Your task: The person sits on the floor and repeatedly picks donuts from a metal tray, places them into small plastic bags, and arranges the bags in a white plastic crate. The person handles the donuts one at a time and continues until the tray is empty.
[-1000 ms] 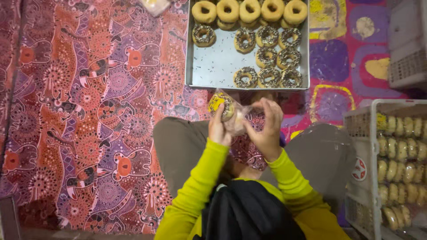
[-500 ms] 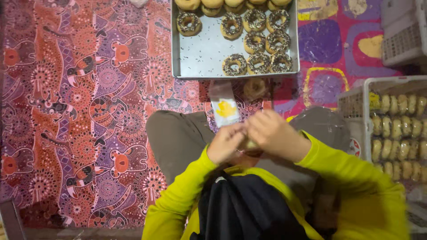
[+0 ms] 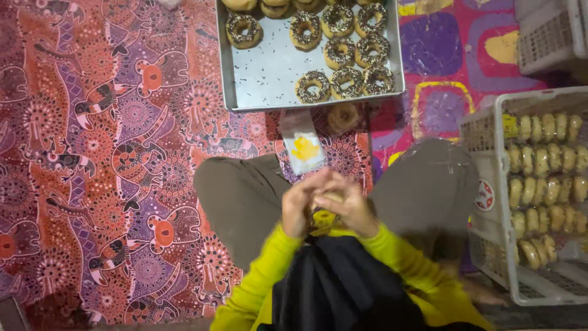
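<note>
Both the left hand and right hand are pinching a wrapped doughnut with fingers pressed together above the lap, where squeezing too hard is risking crushing it or splitting its wrapper.

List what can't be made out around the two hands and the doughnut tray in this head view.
- What the left hand and right hand hold: motion blur and closed fingers hide it.
- The metal tray: its far end and top row of doughnuts are cut off by the top edge.
- The white basket: its right part runs past the frame edge.
</note>
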